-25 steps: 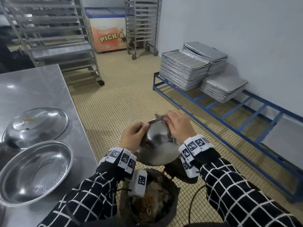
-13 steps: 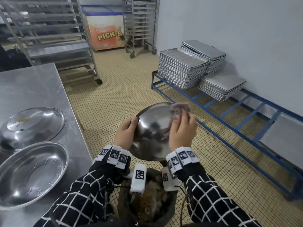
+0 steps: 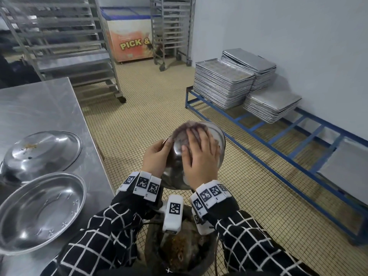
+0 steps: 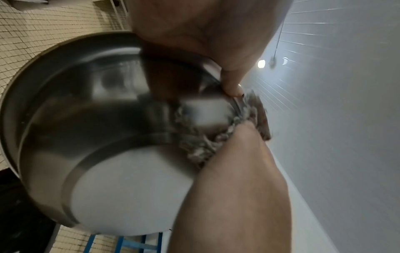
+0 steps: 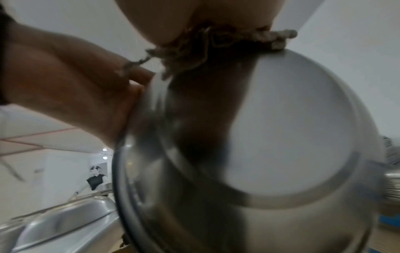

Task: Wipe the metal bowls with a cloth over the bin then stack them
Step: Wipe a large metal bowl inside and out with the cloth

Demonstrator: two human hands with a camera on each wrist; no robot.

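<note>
I hold a metal bowl (image 3: 175, 177) tilted up over the dark bin (image 3: 179, 253), its underside facing me. My left hand (image 3: 164, 145) grips the bowl's left rim, thumb over the edge (image 4: 231, 85). My right hand (image 3: 199, 150) lies flat with spread fingers on the bowl's outer side and presses a grey-purple cloth (image 3: 182, 130) against it. The cloth (image 4: 201, 145) bunches under that hand near the rim. In the right wrist view the bowl's round base (image 5: 292, 128) fills the frame, with the cloth (image 5: 194, 48) at its top edge.
On the steel table (image 3: 49, 108) at my left lie an upside-down bowl (image 3: 39, 152) with crumbs on it and an upright bowl (image 3: 39, 212). Stacked baking trays (image 3: 223, 84) sit on a blue floor rack (image 3: 278, 148) on the right. Wheeled racks (image 3: 65, 46) stand behind.
The bowl tipped up until its underside faces me. My right hand slid the cloth from the far rim onto the bowl's outer side and now lies flat there.
</note>
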